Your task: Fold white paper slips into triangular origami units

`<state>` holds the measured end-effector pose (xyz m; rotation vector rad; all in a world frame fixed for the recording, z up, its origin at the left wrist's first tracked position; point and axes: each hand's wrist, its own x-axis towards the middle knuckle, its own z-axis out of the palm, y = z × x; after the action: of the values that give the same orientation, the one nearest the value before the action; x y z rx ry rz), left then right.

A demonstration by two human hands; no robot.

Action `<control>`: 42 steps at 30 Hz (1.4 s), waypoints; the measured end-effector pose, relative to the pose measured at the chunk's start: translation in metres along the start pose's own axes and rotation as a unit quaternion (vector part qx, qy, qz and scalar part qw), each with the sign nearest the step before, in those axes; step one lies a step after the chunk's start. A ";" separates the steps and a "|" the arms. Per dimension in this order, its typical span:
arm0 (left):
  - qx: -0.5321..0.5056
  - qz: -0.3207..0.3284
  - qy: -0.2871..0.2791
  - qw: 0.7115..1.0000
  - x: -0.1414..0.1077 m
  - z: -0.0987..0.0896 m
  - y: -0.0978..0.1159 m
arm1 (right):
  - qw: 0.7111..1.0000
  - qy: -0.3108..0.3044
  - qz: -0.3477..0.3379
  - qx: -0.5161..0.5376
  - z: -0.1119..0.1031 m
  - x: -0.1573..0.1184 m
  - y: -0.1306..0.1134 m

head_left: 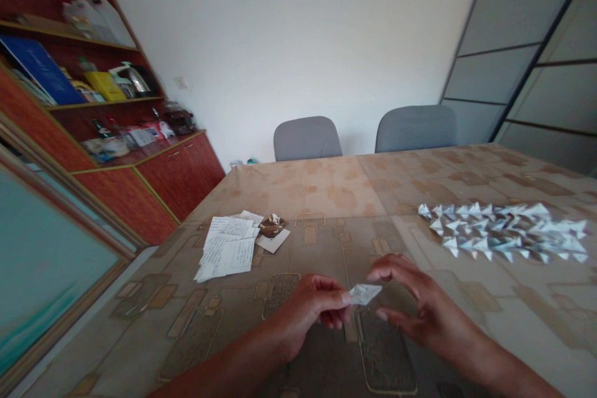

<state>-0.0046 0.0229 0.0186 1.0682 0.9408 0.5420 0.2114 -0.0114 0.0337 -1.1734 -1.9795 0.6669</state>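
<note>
Between thumb and fingers, my left hand [321, 301] pinches one end of a small folded piece of paper [365, 293], pale and pointed at its free end. Just right of it, my right hand [408, 298] is spread, thumb and fingers apart, holding nothing. The paper's tip lies in the gap between that thumb and forefinger, without clear contact. To the right on the table stand rows of folded paper pieces [506, 233] with upright points. A stack of printed paper sheets [228, 249] lies at the left.
Beside the sheets sits a small brown-and-white crumpled thing [273, 226] on a white card [274, 241]. A patterned cloth covers the table [321, 186]. Two grey chairs [308, 138] stand at the far edge. A red-brown cabinet [181, 168] with loaded shelves is at the left.
</note>
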 end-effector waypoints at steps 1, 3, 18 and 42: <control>0.000 -0.002 -0.002 1.000 0.001 0.000 -0.001 | 1.000 -0.004 -0.017 -0.010 0.001 0.000 -0.002; 0.009 0.003 -0.015 1.000 0.002 -0.001 -0.003 | 0.999 -0.007 -0.038 -0.021 0.003 0.001 -0.006; 0.248 0.231 0.057 0.939 -0.003 0.012 -0.013 | 0.996 -0.046 0.076 -0.008 0.014 -0.005 0.011; 0.516 0.232 0.012 0.825 -0.009 -0.010 -0.007 | 0.987 -0.048 -0.063 -0.139 0.036 -0.007 0.015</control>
<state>-0.0186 0.0177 0.0139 2.3223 1.0022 0.4189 0.1924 -0.0132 -0.0012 -1.1829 -2.2613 0.3969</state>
